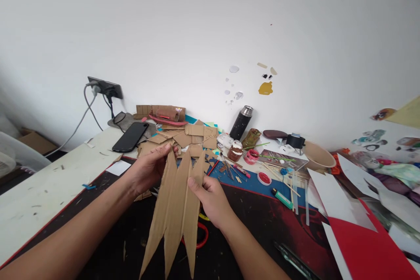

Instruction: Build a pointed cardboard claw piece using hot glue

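Between my hands is a piece of cardboard (177, 210), cut into zigzag points at its top and bottom ends and creased lengthwise. My left hand (152, 164) pinches its upper left point, the fingers partly hidden behind it. On the right edge, my right hand (210, 197) grips the cardboard with the thumb in front and the fingers behind. Partly hidden behind the lower part is a pair of scissors with a red handle (202, 235). The cardboard is held above a dark mat (243, 223).
Cardboard scraps (197, 133) are piled at the back, near a black phone (130, 137). A black thermos (241, 123) stands by the wall. Paint jars (251, 156), brushes, a green-handled tool (282, 198) and a dark cutter (293, 260) lie rightward, beside red paper (370, 249).
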Available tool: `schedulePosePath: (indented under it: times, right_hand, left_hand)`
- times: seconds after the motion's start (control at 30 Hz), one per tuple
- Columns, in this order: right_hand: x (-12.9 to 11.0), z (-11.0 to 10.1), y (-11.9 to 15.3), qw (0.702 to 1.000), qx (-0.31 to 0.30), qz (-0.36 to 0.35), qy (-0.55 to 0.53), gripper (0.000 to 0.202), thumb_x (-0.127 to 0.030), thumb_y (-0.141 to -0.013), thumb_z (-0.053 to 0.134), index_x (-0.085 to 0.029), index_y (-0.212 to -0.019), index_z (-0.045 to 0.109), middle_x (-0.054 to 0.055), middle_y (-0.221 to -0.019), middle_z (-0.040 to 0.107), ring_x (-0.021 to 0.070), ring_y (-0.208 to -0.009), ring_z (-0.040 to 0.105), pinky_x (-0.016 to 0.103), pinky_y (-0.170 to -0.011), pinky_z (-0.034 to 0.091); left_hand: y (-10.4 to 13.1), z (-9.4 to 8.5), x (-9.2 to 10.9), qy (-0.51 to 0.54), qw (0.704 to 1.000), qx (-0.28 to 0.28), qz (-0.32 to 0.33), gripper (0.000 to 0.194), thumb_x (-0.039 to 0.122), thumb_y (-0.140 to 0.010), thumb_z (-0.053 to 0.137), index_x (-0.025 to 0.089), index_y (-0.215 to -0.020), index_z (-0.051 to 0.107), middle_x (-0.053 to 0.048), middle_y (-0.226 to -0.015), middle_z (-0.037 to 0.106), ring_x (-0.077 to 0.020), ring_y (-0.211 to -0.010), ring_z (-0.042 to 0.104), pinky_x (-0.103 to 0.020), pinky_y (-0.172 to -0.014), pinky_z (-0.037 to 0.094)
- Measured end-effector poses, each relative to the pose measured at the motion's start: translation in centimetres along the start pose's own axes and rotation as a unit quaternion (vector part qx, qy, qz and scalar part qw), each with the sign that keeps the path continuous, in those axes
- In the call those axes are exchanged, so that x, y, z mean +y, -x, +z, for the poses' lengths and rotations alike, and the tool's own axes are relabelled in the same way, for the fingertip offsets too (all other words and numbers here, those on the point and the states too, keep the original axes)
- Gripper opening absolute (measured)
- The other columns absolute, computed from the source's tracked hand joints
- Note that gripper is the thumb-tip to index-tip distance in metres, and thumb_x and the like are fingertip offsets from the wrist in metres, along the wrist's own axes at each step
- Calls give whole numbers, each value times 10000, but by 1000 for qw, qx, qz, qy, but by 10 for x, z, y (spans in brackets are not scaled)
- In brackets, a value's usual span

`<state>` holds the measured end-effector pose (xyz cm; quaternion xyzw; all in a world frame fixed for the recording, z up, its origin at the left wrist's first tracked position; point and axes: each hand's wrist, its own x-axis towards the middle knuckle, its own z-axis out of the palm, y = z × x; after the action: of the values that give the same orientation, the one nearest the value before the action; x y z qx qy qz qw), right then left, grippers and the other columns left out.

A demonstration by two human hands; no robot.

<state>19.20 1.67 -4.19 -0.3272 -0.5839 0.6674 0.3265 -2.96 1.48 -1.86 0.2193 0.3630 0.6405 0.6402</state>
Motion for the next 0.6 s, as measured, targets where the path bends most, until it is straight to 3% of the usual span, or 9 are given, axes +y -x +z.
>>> schedulePosePath:
  times: [0.33, 0.43, 0.6]
  right_hand:
    - [-6, 4, 2, 1000, -9, 0, -2, 722, -916, -774, 813, -211, -766, 660, 4, -747, 618, 158, -666, 482, 320, -680, 448]
    - [-6, 5, 2, 1000, -5, -2, 6, 748, -947, -757, 796, -211, -770, 661, 12, -754, 619, 165, -677, 491, 322, -679, 448]
    - [-1, 4, 0, 1000, 14, -8, 15, 774, -958, -753, 788, -192, -816, 695, 20, -766, 632, 171, -704, 508, 312, -674, 430]
  left_hand:
    - [-3, -1, 7, 19, 999, 32, -7, 60, 243, -886, 903, 204, -908, 862, -38, -788, 832, -192, -656, 762, -263, -628, 631]
    - [-3, -1, 5, 3, 999, 28, -18, 199, 369, -872, 933, 193, -940, 870, -58, -790, 831, -222, -674, 769, -292, -626, 625]
    - [-3, -3, 1, -94, 995, 24, 10, 462, 581, -690, 1022, 189, -868, 854, -58, -773, 817, -235, -681, 741, -300, -622, 583]
